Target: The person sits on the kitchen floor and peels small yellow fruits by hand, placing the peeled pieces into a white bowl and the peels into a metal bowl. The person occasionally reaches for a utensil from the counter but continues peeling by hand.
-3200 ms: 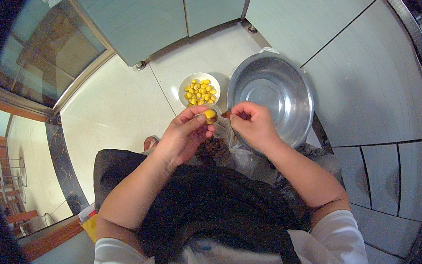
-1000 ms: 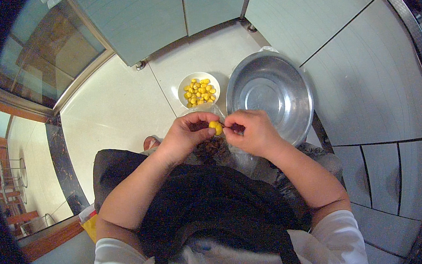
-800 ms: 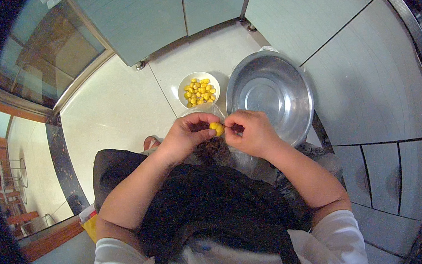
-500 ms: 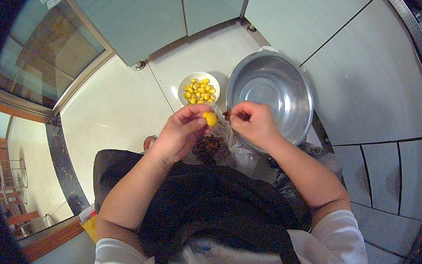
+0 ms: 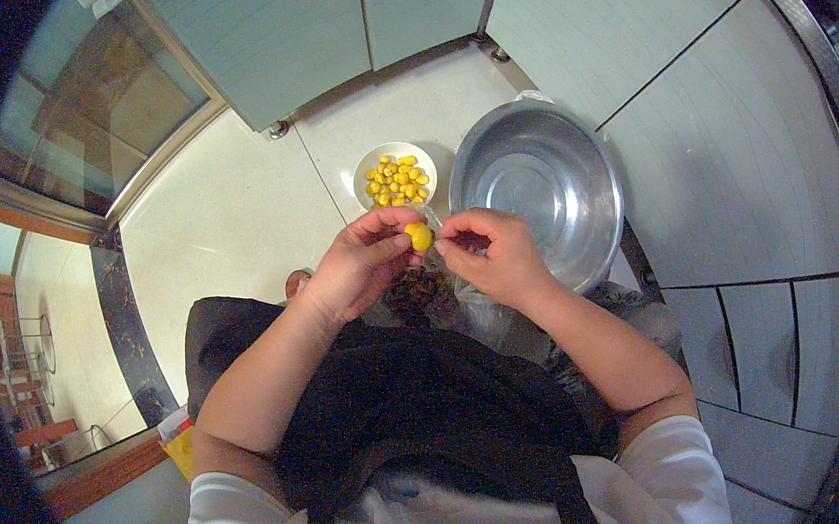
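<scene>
A round yellow peeled chestnut (image 5: 419, 237) sits between the thumb and fingers of my left hand (image 5: 357, 257). Close against its right side are the pinched thumb and forefinger of my right hand (image 5: 495, 255). Dark brown shell bits (image 5: 473, 243) show inside the curl of that hand; what lies right at its fingertips is too small to make out. Below both hands, a heap of brown shells (image 5: 417, 292) lies in a clear plastic bag (image 5: 484, 318). Just beyond my left hand stands a white bowl (image 5: 359, 175) with several yellow peeled chestnuts (image 5: 398, 178) in it.
To the right of the bowl is a large metal basin (image 5: 542, 176), its near edge partly behind my right hand. Pale cabinets (image 5: 730, 155) rise at the right and back. A glass-paned sliding door (image 5: 112, 109) stands at the left, over light floor tiles (image 5: 206, 221).
My right hand has shifted a little left, bringing its fingertips up to the chestnut. The brown piece that stuck out at its fingertips no longer shows. My left hand stays in place.
</scene>
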`<state>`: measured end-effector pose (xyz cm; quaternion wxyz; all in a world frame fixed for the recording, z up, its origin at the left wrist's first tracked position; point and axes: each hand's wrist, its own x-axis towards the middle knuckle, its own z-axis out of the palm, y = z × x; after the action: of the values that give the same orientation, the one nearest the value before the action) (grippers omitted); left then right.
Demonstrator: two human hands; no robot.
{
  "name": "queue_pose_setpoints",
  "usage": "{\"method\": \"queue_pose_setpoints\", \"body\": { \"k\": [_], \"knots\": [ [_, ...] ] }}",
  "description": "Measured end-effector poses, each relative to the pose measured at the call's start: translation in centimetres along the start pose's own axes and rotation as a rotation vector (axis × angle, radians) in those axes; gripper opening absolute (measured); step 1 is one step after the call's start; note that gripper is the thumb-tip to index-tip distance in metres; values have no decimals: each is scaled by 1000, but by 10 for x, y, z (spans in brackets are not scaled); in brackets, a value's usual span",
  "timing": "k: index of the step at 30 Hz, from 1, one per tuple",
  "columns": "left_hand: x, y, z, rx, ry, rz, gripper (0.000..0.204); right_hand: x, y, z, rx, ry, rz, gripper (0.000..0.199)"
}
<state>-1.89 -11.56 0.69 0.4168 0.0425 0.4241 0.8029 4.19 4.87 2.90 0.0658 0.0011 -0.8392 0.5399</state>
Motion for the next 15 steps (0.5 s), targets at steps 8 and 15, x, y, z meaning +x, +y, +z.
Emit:
{"method": "queue_pose_setpoints", "body": {
  "k": [8, 15],
  "knots": [
    [-1, -3, 3, 111, -7, 17, 23, -1, 0, -3, -99, -2, -49, 7],
    [-2, -5, 6, 154, -14, 14, 25, -1, 0, -1, -142, 20, -108, 7]
  ]
}}
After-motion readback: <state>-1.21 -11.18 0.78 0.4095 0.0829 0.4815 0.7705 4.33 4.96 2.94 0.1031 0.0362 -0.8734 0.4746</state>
